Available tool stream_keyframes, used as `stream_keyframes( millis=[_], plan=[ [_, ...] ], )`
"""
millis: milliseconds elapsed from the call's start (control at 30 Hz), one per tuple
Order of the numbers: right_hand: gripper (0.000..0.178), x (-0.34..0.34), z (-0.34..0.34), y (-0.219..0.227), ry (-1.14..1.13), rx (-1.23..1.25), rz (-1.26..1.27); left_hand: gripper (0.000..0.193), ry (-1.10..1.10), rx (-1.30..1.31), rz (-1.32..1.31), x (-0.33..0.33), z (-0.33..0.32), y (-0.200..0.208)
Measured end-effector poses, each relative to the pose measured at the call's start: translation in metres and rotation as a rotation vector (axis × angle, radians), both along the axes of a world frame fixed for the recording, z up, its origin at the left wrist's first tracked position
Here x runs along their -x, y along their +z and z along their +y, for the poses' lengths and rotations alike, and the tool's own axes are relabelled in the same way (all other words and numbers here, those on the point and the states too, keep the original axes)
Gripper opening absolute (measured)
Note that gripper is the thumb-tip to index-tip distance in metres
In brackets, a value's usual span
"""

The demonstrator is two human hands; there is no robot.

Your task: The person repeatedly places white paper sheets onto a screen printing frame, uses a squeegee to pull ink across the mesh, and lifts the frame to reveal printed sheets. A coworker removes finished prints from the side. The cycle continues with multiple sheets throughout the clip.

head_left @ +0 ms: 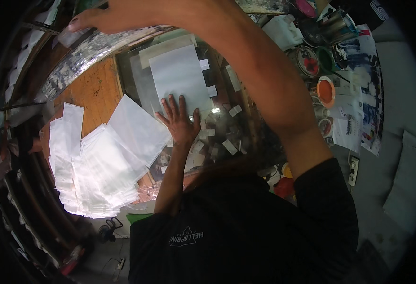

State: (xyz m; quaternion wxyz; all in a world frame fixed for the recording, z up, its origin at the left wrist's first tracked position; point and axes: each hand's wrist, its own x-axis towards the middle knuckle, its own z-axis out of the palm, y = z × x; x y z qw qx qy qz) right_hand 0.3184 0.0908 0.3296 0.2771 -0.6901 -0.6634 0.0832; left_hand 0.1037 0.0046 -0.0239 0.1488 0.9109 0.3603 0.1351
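My left hand (pixel 182 124) lies flat with fingers spread on the lower part of a white sheet (pixel 177 71). That sheet rests on a dark glassy board (pixel 137 90) with small pale tabs stuck around it. My right arm crosses above the board to the upper left. There my right hand (pixel 106 18) is bent over something beside a clear, dark-edged piece (pixel 73 38); the top edge cuts off part of the hand, and what it grips cannot be made out. Just below it runs a speckled, paint-stained bar (pixel 89 52).
Left of the board, a fanned stack of white sheets or sleeves (pixel 101 165) covers part of the wooden table (pixel 97 83). Open paint tubs, among them an orange one (pixel 326 91), and a white jug (pixel 283 32) stand at the right. Dark racks (pixel 33 203) line the left side.
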Motion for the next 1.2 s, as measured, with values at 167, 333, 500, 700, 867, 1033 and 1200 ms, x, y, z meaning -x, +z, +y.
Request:
stream_keyframes(
  millis=[167,333,500,700,867,1033,1200],
  plan=[
    [0.046,0.007,-0.001,0.008,-0.030,0.056,-0.028,0.064,-0.015,-0.011,-0.028,0.010,-0.004,-0.001],
    [0.049,0.021,-0.011,-0.026,-0.106,-0.192,-0.171,0.066,-0.014,0.200,-0.325,0.016,-0.006,0.033],
    [0.040,0.087,-0.100,-0.136,-0.106,-0.261,-0.290,0.068,0.289,1.091,-1.208,0.056,-0.019,0.123],
    [0.053,0.102,-0.125,-0.270,-0.166,0.020,-0.436,0.067,0.829,1.834,-1.039,0.079,-0.021,0.073],
    [0.069,0.108,-0.133,-0.286,-0.135,0.131,-0.243,0.077,0.950,1.822,-1.097,0.083,-0.018,0.048],
    [0.071,0.099,-0.114,-0.296,-0.170,0.038,-0.251,0.091,0.895,1.867,-1.084,0.085,-0.017,0.039],
    [0.061,0.082,-0.087,-0.320,-0.180,-0.027,-0.304,0.088,0.866,1.844,-0.994,0.081,-0.013,0.054]
  ],
)
